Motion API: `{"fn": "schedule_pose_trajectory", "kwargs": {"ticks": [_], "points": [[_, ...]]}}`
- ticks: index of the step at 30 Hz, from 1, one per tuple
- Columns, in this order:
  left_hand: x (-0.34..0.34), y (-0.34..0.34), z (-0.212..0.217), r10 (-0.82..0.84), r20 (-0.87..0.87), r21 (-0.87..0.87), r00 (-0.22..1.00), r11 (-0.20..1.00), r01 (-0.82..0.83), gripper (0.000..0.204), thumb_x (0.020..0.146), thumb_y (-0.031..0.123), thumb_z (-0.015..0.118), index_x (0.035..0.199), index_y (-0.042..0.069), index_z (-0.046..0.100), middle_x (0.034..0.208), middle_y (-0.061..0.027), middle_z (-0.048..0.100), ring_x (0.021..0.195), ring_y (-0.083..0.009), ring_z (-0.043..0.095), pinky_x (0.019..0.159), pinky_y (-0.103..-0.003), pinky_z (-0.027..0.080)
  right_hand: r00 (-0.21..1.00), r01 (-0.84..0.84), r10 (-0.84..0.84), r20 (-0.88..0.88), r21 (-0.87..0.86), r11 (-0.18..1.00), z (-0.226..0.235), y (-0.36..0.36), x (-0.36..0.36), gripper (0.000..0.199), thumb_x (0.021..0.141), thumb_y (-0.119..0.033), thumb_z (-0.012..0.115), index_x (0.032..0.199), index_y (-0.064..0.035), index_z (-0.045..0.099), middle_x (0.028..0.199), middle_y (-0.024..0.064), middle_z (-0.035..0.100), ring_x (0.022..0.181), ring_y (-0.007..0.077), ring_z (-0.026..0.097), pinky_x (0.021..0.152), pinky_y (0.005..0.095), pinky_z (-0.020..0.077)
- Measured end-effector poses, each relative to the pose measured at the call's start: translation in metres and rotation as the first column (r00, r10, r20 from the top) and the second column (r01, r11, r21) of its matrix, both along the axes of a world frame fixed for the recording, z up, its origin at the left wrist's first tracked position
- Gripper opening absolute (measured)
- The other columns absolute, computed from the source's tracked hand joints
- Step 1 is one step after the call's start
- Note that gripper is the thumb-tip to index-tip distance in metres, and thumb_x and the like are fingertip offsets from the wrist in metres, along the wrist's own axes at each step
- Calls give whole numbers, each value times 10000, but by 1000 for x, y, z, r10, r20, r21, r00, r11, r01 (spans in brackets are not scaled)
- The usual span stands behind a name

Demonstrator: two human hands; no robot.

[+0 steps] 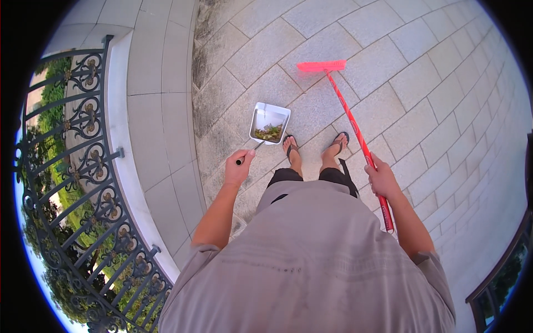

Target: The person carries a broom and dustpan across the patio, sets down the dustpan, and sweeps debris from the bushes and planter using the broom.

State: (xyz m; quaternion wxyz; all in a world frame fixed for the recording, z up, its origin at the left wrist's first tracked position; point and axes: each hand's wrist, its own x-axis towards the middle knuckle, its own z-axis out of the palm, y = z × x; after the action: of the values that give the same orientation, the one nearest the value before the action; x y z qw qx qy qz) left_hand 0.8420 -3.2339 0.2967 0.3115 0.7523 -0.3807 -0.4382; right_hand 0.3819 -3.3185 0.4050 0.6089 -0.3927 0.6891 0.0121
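Observation:
My left hand (239,168) is closed around the dark handle of a white long-handled dustpan (270,115). Dry leaves and bits of green debris (268,132) lie in the pan, gathered at its near side. In my right hand (381,176) is a broom (352,119) with a red, white-striped pole, gripped partway along. The pole slants up and left to a pink-red bristle head (322,66), which is out ahead over the paving, to the right of the dustpan. Whether the bristles touch the ground I cannot tell.
Grey stone paving slabs (422,119) spread out under my sandalled feet (340,142). Along the left runs a raised pale ledge (149,127) with a dark ornamental metal railing (91,119), plants behind it. A pale wall (494,244) with a dark-framed window (505,277) stands at the right.

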Motion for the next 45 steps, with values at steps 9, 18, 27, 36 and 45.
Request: {"fn": "schedule_pose_trajectory", "kwargs": {"ticks": [9,18,27,36,45], "points": [[-82,-55,-15,-1,-36,30,999,1000,2,247,930,236,757,975,-7,759,809,-63,719,723,-109,585,700,-274,493,998,59,-60,-17,-47,997,-29,-28,-14,576,1007,-229,551,1541,-67,408,639,64,541,427,170,520,420,342,461],[-129,-78,-44,-293,82,-75,953,951,299,283,891,310,767,888,28,751,852,-129,729,771,-279,700,705,-359,533,918,-391,388,-86,-17,920,-46,80,-35,550,984,-181,521,1508,-49,417,1109,306,684,1056,418,671,944,459,513],[-130,-77,-37,-16,114,-53,993,998,22,316,894,330,764,912,15,753,812,-115,720,743,-206,672,711,-323,522,941,205,-251,227,207,957,27,118,-118,567,1005,-129,589,1542,-54,423,1140,184,733,1025,208,697,945,318,499],[-91,-90,-26,459,-99,-14,883,887,-462,323,996,307,672,983,-9,740,911,-72,742,655,-122,653,595,-258,562,916,395,-388,101,-69,916,-13,-35,-136,504,996,-158,538,1485,-53,477,638,20,525,414,135,486,371,328,429],[-83,-145,-25,572,-28,-90,820,815,-572,352,999,315,664,1012,-29,734,947,-80,751,711,-136,675,651,-280,578,680,718,-725,108,102,689,-56,-190,-155,89,985,-184,585,945,-140,519,650,-45,517,465,74,462,411,252,358]]}}
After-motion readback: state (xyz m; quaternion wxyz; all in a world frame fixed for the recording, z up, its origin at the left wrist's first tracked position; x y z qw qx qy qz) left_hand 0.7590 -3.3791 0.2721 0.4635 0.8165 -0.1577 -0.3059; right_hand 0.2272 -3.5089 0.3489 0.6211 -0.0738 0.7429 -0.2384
